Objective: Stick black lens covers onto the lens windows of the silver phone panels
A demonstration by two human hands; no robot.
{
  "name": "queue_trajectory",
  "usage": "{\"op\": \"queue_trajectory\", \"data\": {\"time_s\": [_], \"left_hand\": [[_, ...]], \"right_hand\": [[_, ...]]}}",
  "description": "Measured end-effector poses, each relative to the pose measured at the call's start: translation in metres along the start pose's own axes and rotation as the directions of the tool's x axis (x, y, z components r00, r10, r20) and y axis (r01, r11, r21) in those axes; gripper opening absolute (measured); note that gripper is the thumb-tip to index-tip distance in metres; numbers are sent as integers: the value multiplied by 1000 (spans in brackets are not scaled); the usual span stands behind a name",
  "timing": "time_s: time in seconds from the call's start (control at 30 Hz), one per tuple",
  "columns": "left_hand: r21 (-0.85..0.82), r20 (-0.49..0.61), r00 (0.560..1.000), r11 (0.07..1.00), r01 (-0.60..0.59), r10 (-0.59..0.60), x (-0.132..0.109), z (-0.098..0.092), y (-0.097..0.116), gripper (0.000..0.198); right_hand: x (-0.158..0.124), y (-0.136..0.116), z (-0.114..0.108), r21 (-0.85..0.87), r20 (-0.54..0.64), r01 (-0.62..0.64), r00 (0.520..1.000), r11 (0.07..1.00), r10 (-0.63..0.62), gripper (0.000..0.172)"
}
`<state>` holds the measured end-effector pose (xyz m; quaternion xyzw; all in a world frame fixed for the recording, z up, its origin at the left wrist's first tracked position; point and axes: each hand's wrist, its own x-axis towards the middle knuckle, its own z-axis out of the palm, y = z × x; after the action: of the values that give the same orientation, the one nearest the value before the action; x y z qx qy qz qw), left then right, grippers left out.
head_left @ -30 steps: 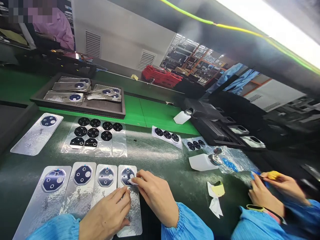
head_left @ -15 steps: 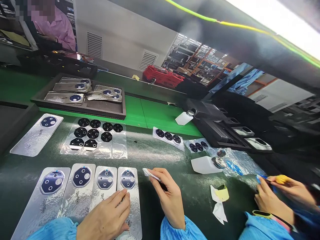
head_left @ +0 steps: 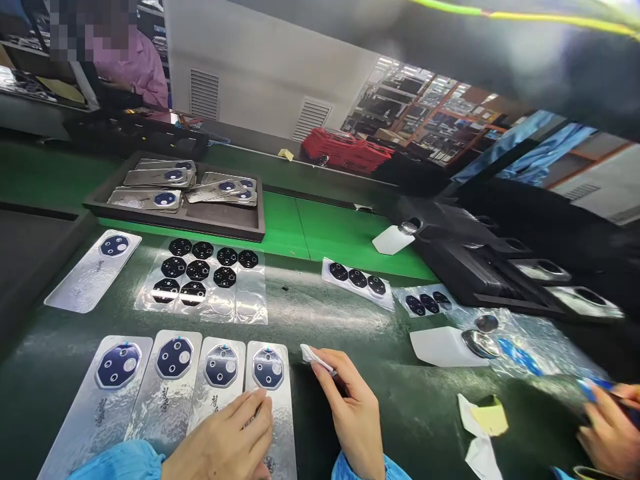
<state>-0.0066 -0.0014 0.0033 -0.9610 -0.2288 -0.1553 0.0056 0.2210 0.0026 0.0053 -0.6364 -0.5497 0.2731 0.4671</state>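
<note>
Several silver phone back covers, each with a dark blue octagonal camera plate, stand in a row in front of me. My left hand (head_left: 227,430) lies over the rightmost phone back cover (head_left: 283,413) and the one beside it, fingers stretched out just below the camera plate (head_left: 268,369). My right hand (head_left: 350,407), just right of the row, pinches a small folded white wipe (head_left: 316,359) between thumb and fingers. The wipe is held off the covers. Another silver cover (head_left: 95,273) lies apart at the left.
Behind the row are film sheets with black octagonal stickers (head_left: 198,271) and a sticker strip (head_left: 357,277). A tray (head_left: 220,230) holds more covers. White bottles (head_left: 435,347) and crumpled paper (head_left: 483,423) are on the right, near a co-worker's hand (head_left: 613,427).
The view has turned left, so everything sits further right in the picture. My hands keep nearly the same places over the bench. The co-worker's yellow item has left the view.
</note>
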Motion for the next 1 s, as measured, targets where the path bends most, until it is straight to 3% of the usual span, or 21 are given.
{"op": "queue_trajectory", "data": {"time_s": [0.43, 0.77, 1.0], "left_hand": [[-35, -23, 999, 999, 41, -41, 3, -3, 3, 51], [-2, -25, 1000, 1000, 3, -3, 1, 2, 1, 51], [89, -49, 996, 993, -73, 78, 1, 8, -1, 35]], "right_hand": [[5, 0, 4, -37, 3, 7, 1000, 999, -7, 23], [8, 4, 7, -47, -21, -26, 999, 999, 26, 28], [6, 7, 7, -56, -103, -41, 994, 998, 35, 31]]}}
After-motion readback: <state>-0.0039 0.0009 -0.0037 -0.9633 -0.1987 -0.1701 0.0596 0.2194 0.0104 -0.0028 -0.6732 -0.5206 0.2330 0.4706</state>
